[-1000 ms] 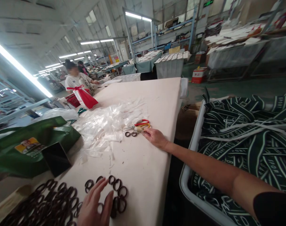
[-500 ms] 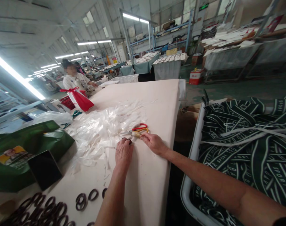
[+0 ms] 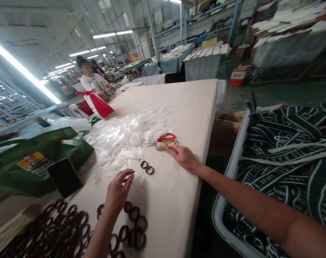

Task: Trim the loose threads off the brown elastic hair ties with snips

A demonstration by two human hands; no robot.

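On the desk [image 3: 168,208], I see two rings [image 3: 147,167] just beyond and right of my left hand [image 3: 118,189], its fingers parted, empty and touching neither. My right hand [image 3: 185,158] has its fingers narrowed on a pale tool [image 3: 161,146] beside the scissors [image 3: 161,139]. More rings [image 3: 136,238] lie right of my left forearm [image 3: 101,227].

Left hand [image 3: 118,190] now off two rings [image 3: 147,167]

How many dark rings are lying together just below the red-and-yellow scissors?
2. One dark ring lies nearer the scissors; the other ring sits right beside it, slightly closer to the camera. Both show fully, and none seem hidden there.
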